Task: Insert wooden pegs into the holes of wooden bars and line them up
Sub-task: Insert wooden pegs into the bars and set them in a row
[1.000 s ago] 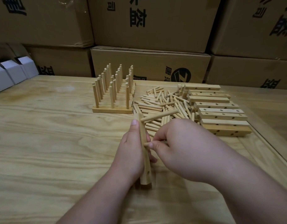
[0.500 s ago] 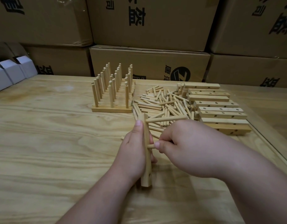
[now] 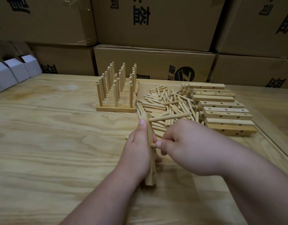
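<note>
My left hand (image 3: 138,153) grips a wooden bar (image 3: 150,135) that stands on its edge on the table, running away from me. One peg (image 3: 170,117) sticks out of the bar's far hole, pointing right. My right hand (image 3: 188,146) pinches a second peg (image 3: 153,145) whose tip is at the bar's middle hole. A loose heap of pegs (image 3: 164,104) lies beyond my hands. Finished bars with upright pegs (image 3: 117,93) stand lined up at the back, left of the heap. Empty bars (image 3: 221,108) are stacked on the right.
Stacked cardboard boxes (image 3: 154,62) wall off the back of the wooden table (image 3: 51,143). Small white boxes (image 3: 15,72) sit at the far left. The table's right edge (image 3: 273,143) runs close beside the stack of empty bars.
My right hand has pushed the second peg leftward into the bar's middle hole, so less of it shows. My left hand and the bar have stayed in place.
</note>
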`<state>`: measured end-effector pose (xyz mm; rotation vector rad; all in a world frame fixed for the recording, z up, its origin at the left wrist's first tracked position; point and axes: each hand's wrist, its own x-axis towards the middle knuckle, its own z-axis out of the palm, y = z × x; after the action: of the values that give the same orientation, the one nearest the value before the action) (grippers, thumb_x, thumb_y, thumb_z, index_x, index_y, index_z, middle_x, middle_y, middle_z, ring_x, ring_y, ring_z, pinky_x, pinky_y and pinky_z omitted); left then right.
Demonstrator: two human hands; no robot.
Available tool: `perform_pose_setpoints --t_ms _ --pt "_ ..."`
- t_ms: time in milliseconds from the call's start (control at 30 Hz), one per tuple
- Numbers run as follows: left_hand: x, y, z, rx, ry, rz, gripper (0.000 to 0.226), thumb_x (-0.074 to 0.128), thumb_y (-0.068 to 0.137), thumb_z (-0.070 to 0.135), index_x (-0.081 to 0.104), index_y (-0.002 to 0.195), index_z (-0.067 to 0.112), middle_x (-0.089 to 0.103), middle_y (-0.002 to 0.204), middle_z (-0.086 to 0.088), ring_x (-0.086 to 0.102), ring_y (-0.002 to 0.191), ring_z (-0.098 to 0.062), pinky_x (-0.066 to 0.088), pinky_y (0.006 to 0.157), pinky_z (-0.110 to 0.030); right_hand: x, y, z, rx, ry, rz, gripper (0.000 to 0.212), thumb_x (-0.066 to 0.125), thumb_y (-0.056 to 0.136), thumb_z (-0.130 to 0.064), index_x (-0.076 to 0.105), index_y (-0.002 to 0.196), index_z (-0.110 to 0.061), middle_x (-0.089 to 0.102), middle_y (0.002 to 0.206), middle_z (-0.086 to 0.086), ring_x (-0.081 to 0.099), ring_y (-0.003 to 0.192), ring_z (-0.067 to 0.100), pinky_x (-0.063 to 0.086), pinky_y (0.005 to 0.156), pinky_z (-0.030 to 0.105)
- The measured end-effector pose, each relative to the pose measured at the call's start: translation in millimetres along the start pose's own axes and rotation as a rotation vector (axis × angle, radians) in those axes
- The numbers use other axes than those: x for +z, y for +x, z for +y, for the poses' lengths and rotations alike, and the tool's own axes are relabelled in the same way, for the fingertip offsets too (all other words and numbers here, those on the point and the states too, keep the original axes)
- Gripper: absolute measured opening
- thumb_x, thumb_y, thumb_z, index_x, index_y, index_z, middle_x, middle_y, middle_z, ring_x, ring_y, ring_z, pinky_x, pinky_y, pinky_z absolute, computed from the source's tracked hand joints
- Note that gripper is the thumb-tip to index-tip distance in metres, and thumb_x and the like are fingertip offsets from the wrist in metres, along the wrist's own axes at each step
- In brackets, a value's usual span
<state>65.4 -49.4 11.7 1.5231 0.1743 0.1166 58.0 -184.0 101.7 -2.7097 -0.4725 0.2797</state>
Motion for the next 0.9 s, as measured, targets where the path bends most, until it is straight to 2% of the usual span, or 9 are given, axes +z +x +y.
perform_pose_setpoints --t_ms 67,167,233,333,533,633,733,800,900 --pt "-0.5 0.1 0.4 -0.018 -0.008 -0.025 0.065 0.027 0.104 0.058 0.059 0.075 0.01 0.064 0.051 -0.006 0.063 0.047 -0.018 0.048 0.046 -0.025 -3.9 3.0 5.8 0.007 0.115 -0.056 0.034 0.059 0.099 -0.046 0.079 0.078 -0.028 0.072 0.07 -0.004 0.065 0.065 0.01 0.053 0.059 0.034" --pt "-0.9 -1.0 -0.6 -0.012 0.012 -0.026 0.066 0.024 0.104 0.058 0.059 0.078 0.008 0.062 0.049 -0.005 0.063 0.047 -0.016 0.048 0.044 -0.022 -6.2 2.5 9.6 0.028 0.259 -0.096 0.029 0.062 0.098 -0.044 0.08 0.077 -0.036 0.076 0.086 -0.01 0.066 0.083 0.004 0.054 0.079 0.029" --pt "0.5 -1.5 -0.8 0.002 0.026 -0.022 0.067 0.023 0.104 0.059 0.059 0.079 0.008 0.063 0.05 -0.004 0.063 0.047 -0.015 0.048 0.044 -0.023 -5.3 2.1 9.1 0.037 0.235 -0.083 0.031 0.061 0.098 -0.045 0.079 0.074 -0.036 0.074 0.077 -0.008 0.066 0.074 0.005 0.053 0.069 0.026" --pt "3.1 -1.7 0.2 0.005 0.011 0.004 0.064 0.025 0.104 0.057 0.06 0.076 0.011 0.063 0.05 -0.001 0.06 0.045 -0.01 0.046 0.044 -0.021 -0.9 0.6 2.8 0.036 0.091 -0.031 0.038 0.058 0.099 -0.047 0.076 0.072 -0.027 0.058 0.049 -0.008 0.053 0.045 0.004 0.038 0.042 0.021" --pt "4.8 -1.7 -0.6 -0.001 0.016 0.061 0.063 0.03 0.105 0.053 0.067 0.084 0.008 0.067 0.055 0.006 0.059 0.043 0.002 0.041 0.04 -0.009 2.2 -5.1 -8.6 -0.005 -0.066 0.041 0.042 0.055 0.1 -0.044 0.061 0.068 -0.018 0.048 0.049 -0.001 0.045 0.046 0.011 0.031 0.046 0.028" --pt "5.7 -2.1 -1.5 0.016 0.038 0.1 0.055 0.031 0.105 0.054 0.066 0.078 0.02 0.066 0.054 0.019 0.059 0.047 0.011 0.039 0.041 -0.005 8.8 -8.0 -14.6 -0.018 -0.156 0.09 0.041 0.054 0.1 -0.043 0.057 0.067 -0.019 0.049 0.054 -0.002 0.047 0.05 0.011 0.029 0.046 0.028" --pt "5.8 -0.4 -1.9 0.019 0.048 0.111 0.057 0.033 0.103 0.056 0.068 0.077 0.02 0.068 0.057 0.017 0.06 0.049 0.009 0.043 0.046 -0.009 13.2 -8.9 -17.1 -0.001 -0.16 0.108 0.04 0.053 0.099 -0.043 0.055 0.066 -0.019 0.05 0.056 -0.002 0.048 0.052 0.013 0.027 0.046 0.028" --pt "5.4 0.4 -0.7 0.021 0.048 0.088 0.06 0.031 0.105 0.053 0.067 0.081 0.011 0.067 0.054 0.012 0.06 0.045 0.005 0.039 0.04 -0.007 9.9 -6.0 -12.6 0.025 -0.095 0.072 0.04 0.054 0.1 -0.043 0.06 0.068 -0.019 0.05 0.052 -0.002 0.047 0.048 0.011 0.027 0.044 0.027" --pt "4.3 0.4 -0.8 0.018 0.043 0.039 0.062 0.028 0.104 0.056 0.061 0.08 0.01 0.064 0.052 0.004 0.06 0.044 -0.004 0.045 0.043 -0.017 3.6 0.1 -1.1 0.035 0.016 0.004 0.04 0.057 0.1 -0.045 0.071 0.073 -0.019 0.053 0.048 -0.003 0.046 0.042 0.008 0.034 0.044 0.026"
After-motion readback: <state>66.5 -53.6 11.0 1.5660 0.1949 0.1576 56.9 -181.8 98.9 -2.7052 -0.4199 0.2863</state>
